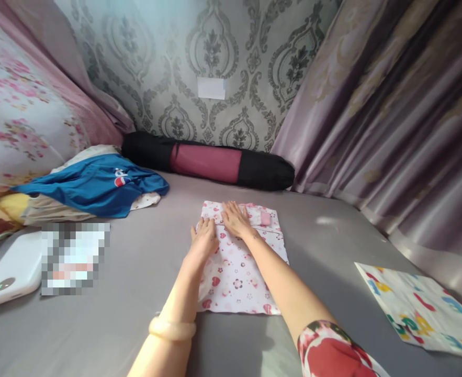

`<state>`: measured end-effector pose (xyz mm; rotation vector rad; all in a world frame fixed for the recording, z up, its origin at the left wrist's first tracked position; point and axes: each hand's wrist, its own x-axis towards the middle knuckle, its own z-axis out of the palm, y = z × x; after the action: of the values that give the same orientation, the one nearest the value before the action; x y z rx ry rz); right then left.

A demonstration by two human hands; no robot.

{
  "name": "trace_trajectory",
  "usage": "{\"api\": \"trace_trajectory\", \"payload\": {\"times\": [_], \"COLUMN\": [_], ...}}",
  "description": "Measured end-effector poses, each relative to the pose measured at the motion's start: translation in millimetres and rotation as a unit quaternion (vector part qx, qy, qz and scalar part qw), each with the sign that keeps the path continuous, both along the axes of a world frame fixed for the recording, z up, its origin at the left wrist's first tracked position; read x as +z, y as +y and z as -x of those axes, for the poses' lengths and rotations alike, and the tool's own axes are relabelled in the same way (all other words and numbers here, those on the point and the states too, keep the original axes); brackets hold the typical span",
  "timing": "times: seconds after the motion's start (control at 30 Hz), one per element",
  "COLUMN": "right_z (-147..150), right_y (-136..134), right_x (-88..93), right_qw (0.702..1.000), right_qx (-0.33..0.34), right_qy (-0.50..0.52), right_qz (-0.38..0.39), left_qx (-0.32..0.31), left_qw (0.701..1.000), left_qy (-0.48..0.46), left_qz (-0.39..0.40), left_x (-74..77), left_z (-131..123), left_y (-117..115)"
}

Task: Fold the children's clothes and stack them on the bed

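A white child's garment (240, 272) with pink hearts and flowers lies folded on the grey bed sheet (144, 262). Its far part is folded over, and a pink cuff (266, 218) shows at the upper right. My left hand (204, 238) rests on the left edge near the fold, fingers stretched forward and palm down. Further in, my right hand (236, 220) lies flat on the folded-over part, fingers spread. Neither hand grips the cloth.
A black and maroon roll bag (206, 161) lies along the wall. To the left are a blue garment (97, 180) on other clothes, a white power bank (13, 269) and a blurred-out object (76, 259). A folded colourful cloth (423, 311) lies at right, below the curtain (372, 115).
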<state>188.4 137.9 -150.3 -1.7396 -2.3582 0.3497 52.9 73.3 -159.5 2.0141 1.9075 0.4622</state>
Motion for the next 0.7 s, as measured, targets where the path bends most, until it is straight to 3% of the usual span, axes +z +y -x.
{"api": "trace_trajectory", "payload": {"times": [0.2, 0.47, 0.7], "right_z": [-26.6, -27.8, -32.5], "right_y": [-8.1, -6.6, -5.2], "right_x": [-7.8, -20.0, -9.7], "right_qw": [0.995, 0.993, 0.996], "right_qx": [-0.095, -0.106, -0.086], "right_qy": [-0.03, -0.048, -0.027], "right_qz": [-0.02, -0.023, 0.011], "left_qx": [-0.012, -0.017, -0.015], "left_qw": [1.0, 0.999, 0.999], "left_qy": [0.015, 0.037, 0.035], "left_qz": [-0.001, 0.019, 0.031], "left_x": [-1.1, 4.1, 7.9], "left_z": [-0.4, -1.6, -3.2], "left_y": [-0.5, -3.7, -4.2]}}
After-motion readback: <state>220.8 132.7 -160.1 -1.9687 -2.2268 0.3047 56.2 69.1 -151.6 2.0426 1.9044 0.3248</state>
